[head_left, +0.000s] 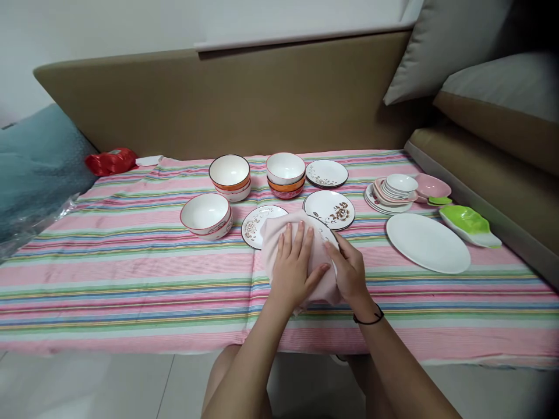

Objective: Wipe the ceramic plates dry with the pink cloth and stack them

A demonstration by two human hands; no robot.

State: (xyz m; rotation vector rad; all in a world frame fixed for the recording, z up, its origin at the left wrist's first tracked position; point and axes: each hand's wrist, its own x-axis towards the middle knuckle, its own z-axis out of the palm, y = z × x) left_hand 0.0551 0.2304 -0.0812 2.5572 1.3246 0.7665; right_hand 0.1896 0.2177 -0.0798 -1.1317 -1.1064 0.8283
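My left hand [294, 265] lies flat with fingers spread on a pale pink cloth [274, 237], pressing it onto a white plate [325, 230] with a dark rim. My right hand [349, 270] grips the plate's right edge through the cloth, fingers curled. The cloth hides most of that plate. A black band circles my right wrist. Another patterned plate [255, 226] lies just left of the cloth, partly under it.
On the striped cloth-covered surface [131, 262] stand a white bowl [206, 215], two bowl stacks [230, 176] [285, 173], patterned plates [329, 208] [326, 173], a stack of small dishes [393, 192], a large white oval plate [428, 242], a green leaf dish [469, 225]. A red bag [111, 160] lies far left.
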